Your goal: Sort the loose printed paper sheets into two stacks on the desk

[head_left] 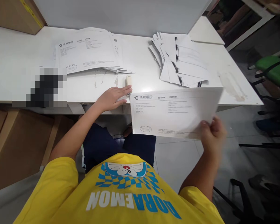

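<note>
My right hand (212, 132), slightly blurred, pinches a printed paper sheet (163, 113) by its lower right corner. The sheet hangs over the table's front edge; it bears a letterhead at top left and an oval stamp mark below. My left hand (113, 98) lies at the table edge with fingers stretched out. Its fingertips touch the near end of a small cream-coloured block-shaped object (128, 80), whose kind I cannot make out. The sheet's left edge is close to those fingertips.
Similar printed sheets (88, 51) lie stacked at back left. An uneven pile of papers with black smudges (189, 59) is at back right. A grey panel (121, 15) borders the white table (140, 84). Cardboard boxes (21, 143) stand left; a green chair (270, 67) is at right.
</note>
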A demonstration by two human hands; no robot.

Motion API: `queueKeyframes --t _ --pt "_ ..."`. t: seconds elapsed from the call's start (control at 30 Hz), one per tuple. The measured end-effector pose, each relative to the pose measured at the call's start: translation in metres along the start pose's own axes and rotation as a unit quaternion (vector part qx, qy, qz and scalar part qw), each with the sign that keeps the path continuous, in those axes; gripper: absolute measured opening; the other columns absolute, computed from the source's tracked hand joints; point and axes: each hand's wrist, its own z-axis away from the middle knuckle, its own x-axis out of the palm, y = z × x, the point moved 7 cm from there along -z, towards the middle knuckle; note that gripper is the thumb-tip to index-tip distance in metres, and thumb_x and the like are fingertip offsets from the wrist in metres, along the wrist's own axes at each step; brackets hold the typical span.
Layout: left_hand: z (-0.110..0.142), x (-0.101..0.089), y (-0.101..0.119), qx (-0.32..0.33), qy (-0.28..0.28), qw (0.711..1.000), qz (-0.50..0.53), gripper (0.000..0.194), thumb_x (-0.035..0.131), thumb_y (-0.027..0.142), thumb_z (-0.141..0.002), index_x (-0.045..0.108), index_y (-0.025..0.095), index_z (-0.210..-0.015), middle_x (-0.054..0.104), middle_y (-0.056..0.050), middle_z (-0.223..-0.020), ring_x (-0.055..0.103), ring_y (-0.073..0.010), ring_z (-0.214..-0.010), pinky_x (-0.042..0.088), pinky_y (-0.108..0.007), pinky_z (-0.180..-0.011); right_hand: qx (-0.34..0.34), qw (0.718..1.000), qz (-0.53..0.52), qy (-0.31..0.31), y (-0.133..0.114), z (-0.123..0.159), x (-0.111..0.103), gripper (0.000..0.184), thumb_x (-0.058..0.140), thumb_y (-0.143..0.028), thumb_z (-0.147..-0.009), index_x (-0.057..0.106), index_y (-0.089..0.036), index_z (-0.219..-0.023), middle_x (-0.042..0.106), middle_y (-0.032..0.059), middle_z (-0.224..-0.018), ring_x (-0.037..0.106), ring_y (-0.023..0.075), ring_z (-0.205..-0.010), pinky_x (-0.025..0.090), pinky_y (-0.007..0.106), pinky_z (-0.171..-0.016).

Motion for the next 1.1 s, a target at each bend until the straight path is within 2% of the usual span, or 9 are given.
queueKeyframes --t 0.1,0.23,0.33,0.43,0.63,0.73,0.83,1.0,1.1 --pt "0.000 0.000 0.001 0.000 -0.006 1.000 -0.003 0.065 0.026 0.064 -0.102 0.040 0.027 -0.155 0.038 -0.004 -0.160 0.058 -0.0297 -0.126 0.039 -0.046 -0.109 -0.083 0.991 -0.033 0.104 -0.021 -0.004 -0.021 0.035 0.061 -0.028 -0.074 0.067 -0.024 -0.108 0.071 0.0069 -0.101 0.069 0.0277 -0.103 0.051 0.048 -0.100" --pt "0.000 0.001 0.001 -0.002 -0.006 1.000 -0.005 0.067 0.025 0.064 -0.102 0.040 0.026 -0.154 0.037 -0.006 -0.161 0.056 -0.0303 -0.130 0.039 -0.045 -0.109 -0.066 0.966 -0.202 0.147 -0.008 -0.036 -0.012 0.036 0.058 -0.019 -0.060 0.064 -0.022 -0.096 0.073 0.0065 -0.104 0.068 0.0258 -0.109 0.045 0.045 -0.110" --pt "0.001 0.001 0.001 0.001 -0.002 1.000 -0.004 0.066 0.025 0.064 -0.102 0.041 0.026 -0.154 0.038 -0.006 -0.160 0.056 -0.0300 -0.130 0.039 -0.045 -0.109 -0.004 0.946 -0.270 0.180 0.017 -0.068 0.011 0.038 0.051 -0.015 -0.058 0.058 -0.022 -0.094 0.072 0.0067 -0.105 0.069 0.0232 -0.108 0.046 0.043 -0.109" --pt "0.002 0.001 0.001 0.003 0.001 1.000 -0.004 0.065 0.025 0.063 -0.102 0.040 0.027 -0.154 0.039 -0.005 -0.160 0.057 -0.0297 -0.128 0.040 -0.045 -0.108 0.073 0.937 -0.274 0.203 0.035 -0.099 0.042 0.041 0.045 -0.011 -0.059 0.051 -0.023 -0.098 0.070 0.0081 -0.109 0.069 0.0201 -0.105 0.051 0.039 -0.102" --pt "0.005 0.001 0.000 -0.005 0.005 1.000 -0.007 0.062 0.026 0.060 -0.103 0.040 0.027 -0.154 0.039 -0.005 -0.160 0.057 -0.0294 -0.128 0.040 -0.045 -0.108 0.093 0.941 -0.282 0.163 0.025 -0.151 0.096 0.035 0.046 -0.016 -0.068 0.043 -0.025 -0.101 0.064 0.0073 -0.113 0.069 0.0177 -0.100 0.056 0.036 -0.093" --pt "0.007 0.002 0.000 -0.007 0.004 1.000 -0.011 0.061 0.027 0.058 -0.104 0.040 0.027 -0.154 0.040 -0.005 -0.159 0.057 -0.0288 -0.128 0.039 -0.044 -0.108 0.050 0.964 -0.230 0.120 0.008 -0.172 0.114 0.031 0.049 -0.032 -0.079 0.046 -0.027 -0.110 0.061 0.0065 -0.119 0.067 0.0188 -0.108 0.057 0.037 -0.093" --pt "0.008 0.001 -0.001 -0.012 0.008 1.000 -0.014 0.060 0.028 0.058 -0.104 0.040 0.028 -0.154 0.040 -0.005 -0.159 0.058 -0.0281 -0.128 0.040 -0.044 -0.108 0.004 0.987 -0.116 0.113 -0.010 -0.184 0.125 0.048 0.049 -0.046 -0.086 0.046 -0.023 -0.128 0.056 0.0133 -0.130 0.060 0.0263 -0.123 0.054 0.046 -0.100" --pt "0.010 0.002 0.000 -0.011 0.014 1.000 -0.014 0.060 0.029 0.057 -0.104 0.041 0.025 -0.154 0.039 -0.005 -0.160 0.056 -0.0275 -0.130 0.039 -0.042 -0.109 0.014 0.985 0.086 0.150 -0.021 -0.181 0.135 0.087 0.063 -0.042 -0.080 0.030 -0.002 -0.150 0.031 0.0301 -0.157 0.027 0.0387 -0.150 0.022 0.052 -0.123" --pt "0.011 0.002 0.000 -0.006 0.015 1.000 -0.013 0.058 0.030 0.055 -0.104 0.041 0.026 -0.154 0.039 -0.005 -0.160 0.056 -0.0270 -0.130 0.039 -0.042 -0.109 0.034 0.982 0.159 0.101 -0.018 -0.180 0.144 0.093 0.063 -0.046 -0.081 0.027 0.000 -0.153 0.022 0.0316 -0.161 0.018 0.0431 -0.152 0.014 0.058 -0.123"
